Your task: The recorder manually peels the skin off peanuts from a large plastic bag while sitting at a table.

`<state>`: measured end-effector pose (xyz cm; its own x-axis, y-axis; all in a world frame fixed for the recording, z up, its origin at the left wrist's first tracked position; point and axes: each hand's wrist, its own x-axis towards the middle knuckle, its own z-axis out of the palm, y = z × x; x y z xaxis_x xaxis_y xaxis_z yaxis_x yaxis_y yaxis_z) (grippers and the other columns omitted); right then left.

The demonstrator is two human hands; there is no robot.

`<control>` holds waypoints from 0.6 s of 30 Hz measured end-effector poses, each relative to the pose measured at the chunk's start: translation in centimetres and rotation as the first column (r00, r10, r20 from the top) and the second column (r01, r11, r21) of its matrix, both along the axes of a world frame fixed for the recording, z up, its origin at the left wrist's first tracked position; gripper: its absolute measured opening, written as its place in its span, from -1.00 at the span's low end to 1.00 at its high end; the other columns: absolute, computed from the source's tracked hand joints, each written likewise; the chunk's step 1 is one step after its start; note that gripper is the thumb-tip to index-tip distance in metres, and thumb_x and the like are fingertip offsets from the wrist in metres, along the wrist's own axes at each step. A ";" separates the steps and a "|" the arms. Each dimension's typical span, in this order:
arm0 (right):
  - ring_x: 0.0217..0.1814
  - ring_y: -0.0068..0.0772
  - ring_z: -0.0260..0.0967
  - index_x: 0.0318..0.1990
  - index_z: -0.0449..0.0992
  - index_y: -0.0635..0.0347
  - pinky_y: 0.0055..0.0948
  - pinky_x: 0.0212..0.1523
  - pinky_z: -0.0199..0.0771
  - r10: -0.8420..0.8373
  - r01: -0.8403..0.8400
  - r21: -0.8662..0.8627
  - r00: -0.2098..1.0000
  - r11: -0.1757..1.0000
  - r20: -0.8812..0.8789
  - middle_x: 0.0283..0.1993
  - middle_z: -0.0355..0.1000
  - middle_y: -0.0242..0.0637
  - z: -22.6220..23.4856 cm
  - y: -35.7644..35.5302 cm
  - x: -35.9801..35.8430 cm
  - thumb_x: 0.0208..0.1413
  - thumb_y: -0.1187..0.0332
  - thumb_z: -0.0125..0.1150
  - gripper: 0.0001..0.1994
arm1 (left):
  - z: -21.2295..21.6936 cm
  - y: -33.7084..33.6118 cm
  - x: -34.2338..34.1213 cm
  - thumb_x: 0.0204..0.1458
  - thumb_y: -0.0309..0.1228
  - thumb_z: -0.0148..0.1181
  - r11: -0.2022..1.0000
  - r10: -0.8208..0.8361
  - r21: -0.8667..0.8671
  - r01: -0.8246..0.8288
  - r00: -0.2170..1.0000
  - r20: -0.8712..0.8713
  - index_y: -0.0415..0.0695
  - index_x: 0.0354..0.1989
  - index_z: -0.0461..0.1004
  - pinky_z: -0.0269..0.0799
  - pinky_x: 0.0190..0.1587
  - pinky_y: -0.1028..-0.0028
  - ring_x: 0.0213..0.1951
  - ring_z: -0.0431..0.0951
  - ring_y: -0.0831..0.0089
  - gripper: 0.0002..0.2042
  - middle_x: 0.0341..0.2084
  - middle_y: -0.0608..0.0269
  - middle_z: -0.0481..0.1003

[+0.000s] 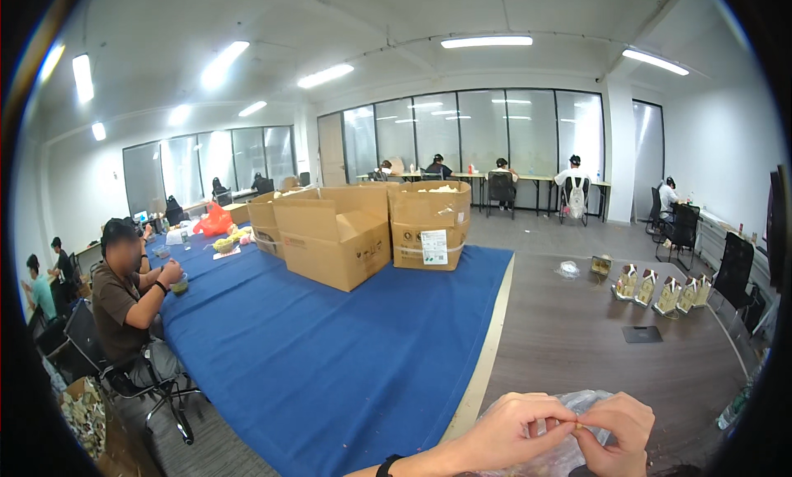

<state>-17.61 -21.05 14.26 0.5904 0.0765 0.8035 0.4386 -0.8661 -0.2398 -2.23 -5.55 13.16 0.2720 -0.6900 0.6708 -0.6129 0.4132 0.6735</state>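
My left hand (513,432) and my right hand (617,434) meet fingertip to fingertip at the lower right, over the dark wood tabletop (544,345). Both are closed in a pinch on one tiny pale yellowish thing, mostly covered by the fingers and too small to name. Beneath and behind them lies a crumpled clear plastic bag (587,398); my hands hide much of it. A dark band circles my left wrist.
A blue cloth (363,353) covers the table to the left, bearing open cardboard boxes (330,250). Several small upright cartons (668,296) and a dark flat rectangle (642,334) stand or lie at the right. A seated person (124,296) works at the left edge.
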 end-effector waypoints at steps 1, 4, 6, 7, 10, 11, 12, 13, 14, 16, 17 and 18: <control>-0.07 0.04 0.56 -0.09 0.60 0.29 -0.21 -0.07 0.54 0.002 -0.002 0.006 1.000 1.000 -0.029 -0.13 0.56 0.06 0.1 0.2 0.8 -0.05 0.54 0.46 -0.69 | -0.4 -0.2 0.0 0.08 -0.50 0.32 1.000 -0.030 0.000 0.030 0.998 -0.046 -0.23 -0.24 0.63 0.41 -0.48 0.48 -0.53 0.47 0.45 -0.89 -0.46 0.21 0.55; -0.47 -0.28 0.51 -0.36 0.64 0.27 -0.41 -0.43 0.47 0.029 -0.024 -0.028 0.979 0.999 0.204 -0.45 0.56 -0.25 -0.3 0.0 4.4 -0.28 0.61 0.48 -0.77 | -0.5 0.6 1.4 0.08 -0.52 0.31 0.998 0.001 -0.070 -0.004 0.999 -0.046 -0.22 -0.22 0.64 0.41 -0.48 0.47 -0.53 0.48 0.44 -0.88 -0.42 0.21 0.59; -0.46 -0.31 0.53 -0.34 0.66 0.27 -0.46 -0.42 0.50 0.065 -0.063 -0.016 0.976 0.998 0.206 -0.44 0.57 -0.27 0.0 -0.2 4.2 -0.29 0.62 0.50 -0.75 | 0.4 1.5 1.2 0.04 -0.58 0.37 1.000 0.026 0.014 -0.027 1.000 0.015 -0.28 -0.18 0.64 0.50 -0.33 0.54 -0.37 0.60 0.44 -0.84 -0.32 0.13 0.64; -0.47 -0.32 0.53 -0.34 0.66 0.26 -0.48 -0.42 0.50 0.071 -0.072 -0.005 0.974 0.997 0.216 -0.44 0.58 -0.29 0.2 -0.1 4.2 -0.29 0.61 0.52 -0.75 | 0.7 1.5 1.4 0.03 -0.59 0.37 1.000 0.001 -0.014 0.000 0.999 0.048 -0.29 -0.19 0.64 0.50 -0.34 0.54 -0.41 0.59 0.43 -0.84 -0.35 0.14 0.65; -0.46 -0.35 0.53 -0.34 0.66 0.25 -0.49 -0.42 0.50 0.033 -0.041 0.031 0.976 0.999 0.214 -0.43 0.58 -0.28 0.3 -0.4 3.9 -0.29 0.60 0.54 -0.74 | 0.9 0.2 1.8 0.00 -0.62 0.36 0.996 -0.068 -0.053 0.072 0.995 0.071 -0.30 -0.22 0.64 0.49 -0.35 0.52 -0.53 0.56 0.43 -0.84 -0.42 0.16 0.64; -0.45 -0.37 0.54 -0.34 0.66 0.25 -0.50 -0.42 0.51 0.037 -0.045 0.034 0.977 0.998 0.211 -0.43 0.59 -0.27 0.2 -0.4 3.9 -0.29 0.61 0.54 -0.74 | 0.9 0.4 1.5 0.00 -0.62 0.36 0.998 -0.046 -0.031 0.048 0.998 0.043 -0.29 -0.22 0.64 0.49 -0.33 0.50 -0.53 0.55 0.44 -0.84 -0.42 0.16 0.64; -0.45 -0.37 0.54 -0.34 0.66 0.25 -0.50 -0.42 0.51 0.037 -0.044 0.033 0.979 0.998 0.202 -0.43 0.59 -0.27 0.0 -0.4 3.8 -0.29 0.61 0.54 -0.74 | 0.9 0.6 1.3 -0.01 -0.62 0.36 1.000 -0.023 -0.009 0.023 1.000 0.018 -0.28 -0.22 0.65 0.49 -0.31 0.48 -0.53 0.54 0.45 -0.84 -0.42 0.16 0.64; -0.44 -0.37 0.55 -0.34 0.66 0.25 -0.50 -0.42 0.51 0.047 -0.055 0.036 0.978 0.998 0.203 -0.43 0.59 -0.27 -0.1 -0.4 3.8 -0.29 0.62 0.53 -0.74 | 0.7 0.6 1.2 -0.01 -0.61 0.36 1.000 -0.021 -0.007 0.021 1.000 0.011 -0.26 -0.22 0.65 0.48 -0.29 0.45 -0.55 0.52 0.46 -0.84 -0.44 0.17 0.63; -0.44 -0.37 0.55 -0.34 0.66 0.25 -0.50 -0.42 0.52 0.057 -0.066 0.039 0.977 0.997 0.206 -0.43 0.59 -0.27 -0.1 -0.3 3.8 -0.29 0.62 0.53 -0.74 | 0.8 0.7 1.3 -0.01 -0.61 0.36 1.000 -0.020 -0.010 0.020 1.000 0.006 -0.26 -0.22 0.65 0.48 -0.29 0.45 -0.55 0.52 0.46 -0.84 -0.44 0.17 0.63; -0.44 -0.37 0.56 -0.35 0.66 0.25 -0.50 -0.42 0.52 0.043 -0.049 0.027 0.978 0.998 0.203 -0.43 0.59 -0.27 -0.1 -0.2 3.4 -0.29 0.63 0.52 -0.74 | 0.7 0.6 1.1 -0.03 -0.61 0.37 0.999 -0.021 -0.032 0.023 0.997 0.073 -0.25 -0.22 0.66 0.48 -0.30 0.46 -0.56 0.50 0.46 -0.82 -0.47 0.18 0.62; -0.43 -0.37 0.56 -0.35 0.66 0.25 -0.50 -0.42 0.53 0.042 -0.048 0.023 0.978 0.999 0.205 -0.43 0.59 -0.27 -0.2 -0.1 3.2 -0.29 0.63 0.52 -0.75 | 0.6 0.6 0.9 -0.03 -0.61 0.37 0.999 -0.019 -0.033 0.022 0.998 0.067 -0.25 -0.22 0.66 0.48 -0.30 0.46 -0.56 0.50 0.46 -0.82 -0.47 0.18 0.62; -0.43 -0.37 0.56 -0.35 0.66 0.25 -0.50 -0.42 0.53 0.043 -0.048 0.022 0.979 0.999 0.200 -0.43 0.59 -0.27 -0.2 -0.1 3.1 -0.29 0.63 0.52 -0.75 | 0.5 0.6 0.8 -0.04 -0.62 0.38 0.999 -0.015 -0.043 0.018 0.998 0.067 -0.25 -0.22 0.66 0.48 -0.29 0.45 -0.57 0.49 0.46 -0.82 -0.50 0.19 0.61</control>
<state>-14.51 -21.11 14.10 0.4145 0.0765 0.9068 0.5188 -0.8385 -0.1664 -1.40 -4.93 13.61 0.2144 -0.6634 0.7169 -0.6491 0.4517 0.6121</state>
